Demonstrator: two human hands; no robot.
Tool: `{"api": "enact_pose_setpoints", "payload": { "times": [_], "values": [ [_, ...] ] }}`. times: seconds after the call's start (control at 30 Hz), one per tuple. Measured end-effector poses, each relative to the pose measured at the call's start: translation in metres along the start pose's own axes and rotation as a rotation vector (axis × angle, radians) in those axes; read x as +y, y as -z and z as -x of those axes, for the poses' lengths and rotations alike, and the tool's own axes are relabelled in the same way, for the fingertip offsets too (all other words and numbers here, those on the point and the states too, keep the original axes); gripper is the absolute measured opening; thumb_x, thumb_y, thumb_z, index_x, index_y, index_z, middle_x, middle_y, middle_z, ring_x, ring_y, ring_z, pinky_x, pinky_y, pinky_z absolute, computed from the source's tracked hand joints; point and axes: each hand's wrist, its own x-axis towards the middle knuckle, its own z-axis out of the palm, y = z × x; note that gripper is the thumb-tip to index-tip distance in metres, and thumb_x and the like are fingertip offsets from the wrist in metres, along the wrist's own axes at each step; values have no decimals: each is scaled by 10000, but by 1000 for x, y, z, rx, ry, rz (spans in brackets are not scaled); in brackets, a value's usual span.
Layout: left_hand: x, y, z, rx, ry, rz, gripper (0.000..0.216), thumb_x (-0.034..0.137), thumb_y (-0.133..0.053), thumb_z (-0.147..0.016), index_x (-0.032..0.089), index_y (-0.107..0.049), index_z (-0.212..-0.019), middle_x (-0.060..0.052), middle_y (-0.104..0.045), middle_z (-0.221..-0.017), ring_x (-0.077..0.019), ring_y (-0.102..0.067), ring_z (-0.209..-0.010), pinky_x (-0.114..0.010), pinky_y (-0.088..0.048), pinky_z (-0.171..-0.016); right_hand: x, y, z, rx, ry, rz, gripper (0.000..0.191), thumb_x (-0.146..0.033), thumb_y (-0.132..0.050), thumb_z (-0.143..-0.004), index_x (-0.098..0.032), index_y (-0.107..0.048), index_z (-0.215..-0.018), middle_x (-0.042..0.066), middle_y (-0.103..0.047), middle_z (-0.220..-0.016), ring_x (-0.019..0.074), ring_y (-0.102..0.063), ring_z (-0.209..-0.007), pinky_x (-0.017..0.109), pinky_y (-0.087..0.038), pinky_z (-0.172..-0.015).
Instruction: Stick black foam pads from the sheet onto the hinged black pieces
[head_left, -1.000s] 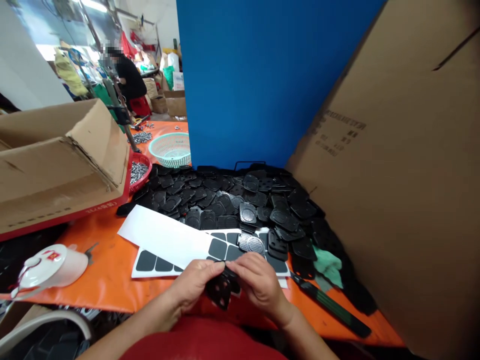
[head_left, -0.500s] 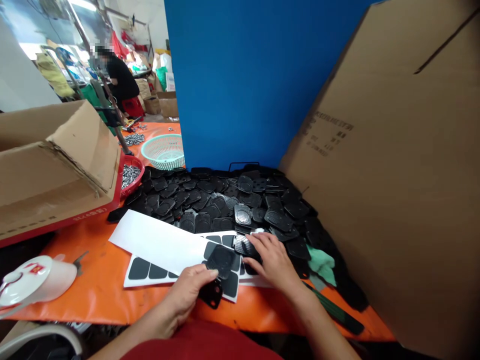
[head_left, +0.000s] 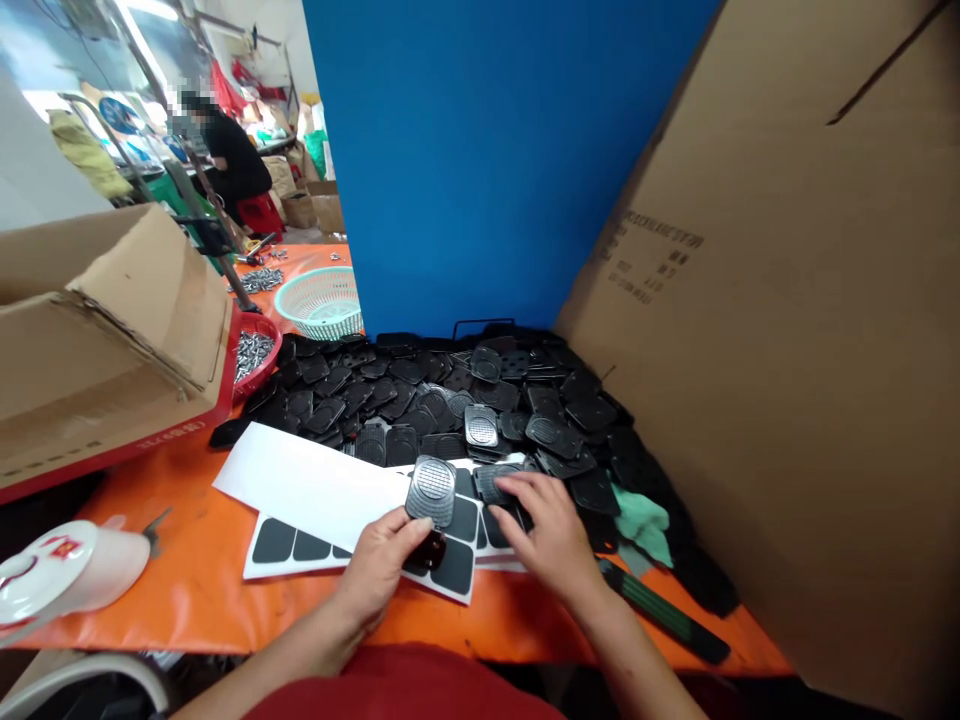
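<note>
My left hand (head_left: 386, 560) is closed on a black ridged plate (head_left: 433, 488), its thumb near the lower edge. The plate's face, with a round ribbed pattern, is turned up, and a dark tab with holes sticks out below it. My right hand (head_left: 546, 520) has its fingers apart, the fingertips touching a second black plate (head_left: 491, 482); part of that plate is hidden by the hand. Beneath both hands lies a white sheet of dark rounded-square stickers (head_left: 274, 540). A blank white strip (head_left: 307, 485) covers some of it.
A heap of black plates (head_left: 405, 390) spreads behind the sheets. Cardboard boxes stand left (head_left: 112, 330) and right (head_left: 787, 350), with a blue panel (head_left: 495, 170) behind. A green cloth (head_left: 641, 522), a green-black strip (head_left: 667, 610) and a white lidded container (head_left: 75, 570) lie around. A person sits far left.
My left hand has tilted its plate so the ribbed face now shows brightly. The right hand stays at the second plate, which has shifted slightly. The view has moved a little.
</note>
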Motion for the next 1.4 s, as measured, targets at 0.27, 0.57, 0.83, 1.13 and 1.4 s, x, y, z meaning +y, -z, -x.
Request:
{"api": "enact_pose_setpoints", "payload": {
  "times": [0.27,0.57,0.83,1.13,1.4],
  "values": [
    [3,-7,3,-141,-123,-208,352,429,-555,-886,152,-673,-1067,-43,-702,-950,-186,-599,-912,-292,-454,-862,-68,-27,8,-254,-462,-1035,294,-466,-652,-820,-173,-659,-843,13,-637,-749,163,-582,-717,270,-473,-679],
    [-5,47,6,13,-541,-1333,604,424,-681,-790,149,-518,-1303,-176,-524,-1370,-345,-389,-1339,-516,-338,-1099,-20,-13,-7,-9,-622,-928,388,-519,-722,-703,-188,-527,-646,-48,-470,-553,92,-388,-498,213,-317,-469],
    [-27,83,11,-2,-728,-1861,431,255,-622,-854,195,-559,-1275,-142,-571,-1346,-360,-509,-1234,-490,-454,-938,-15,-25,-29,-18,-545,-795,412,-583,-654,-702,-194,-524,-657,-46,-470,-568,105,-397,-518,226,-332,-491],
    [-27,93,33,6,-1015,-1835,363,99,-503,-838,161,-610,-1179,-140,-636,-1213,-318,-532,-1139,-470,-407,-949,-17,-51,-62,-122,-449,-322,361,-518,-519,-825,-208,-541,-641,-6,-550,-547,163,-513,-543,255,-351,-531],
    [-20,85,34,39,-1110,-1752,338,37,-478,-804,115,-637,-1092,-137,-667,-1078,-273,-559,-1024,-448,-433,-905,-28,-38,-55,-164,-366,77,271,-336,-515,-908,-158,-607,-1090,152,-706,-937,272,-657,-780,315,-381,-667]
  ]
}}
